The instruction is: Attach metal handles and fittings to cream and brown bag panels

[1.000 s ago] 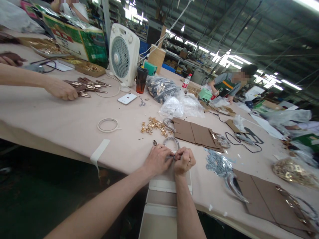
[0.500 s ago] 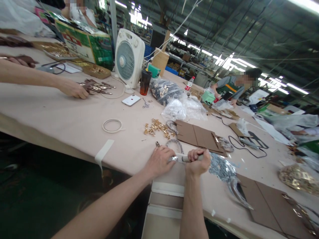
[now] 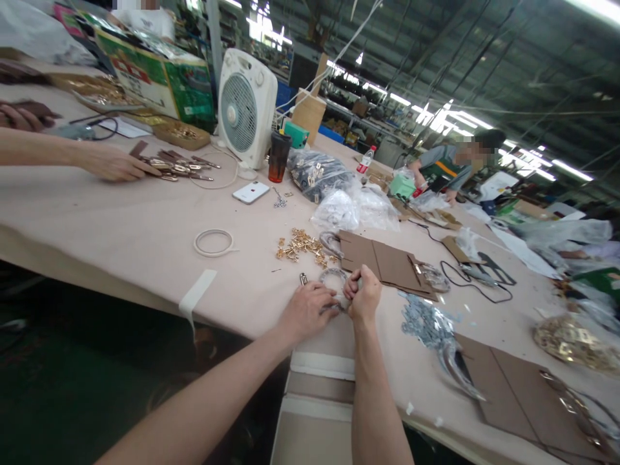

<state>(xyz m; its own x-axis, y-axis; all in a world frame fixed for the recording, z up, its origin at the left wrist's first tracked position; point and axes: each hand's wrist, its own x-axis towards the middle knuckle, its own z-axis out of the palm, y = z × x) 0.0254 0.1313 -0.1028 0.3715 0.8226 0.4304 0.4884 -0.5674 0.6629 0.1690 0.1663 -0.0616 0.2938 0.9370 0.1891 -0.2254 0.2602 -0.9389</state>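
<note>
My left hand and my right hand meet at the near edge of the pink table. Both are closed in a pinch on a small silvery strap piece held between them. A clear wrapped ring-shaped handle lies just beyond my fingers. A small metal part sits left of it. Further back is a scatter of gold clasps. Below my hands a brown and white strap hangs over the table edge.
Brown card sheets and a silver parts pile lie to the right. A tape ring, phone, cup and fan stand to the left. A co-worker's hand rests by brown tags. Another person sits far back.
My right hand had drawn the strap piece out to the right half a second ago; it has come back left and up against my left hand. The co-worker's hand shifted left.
</note>
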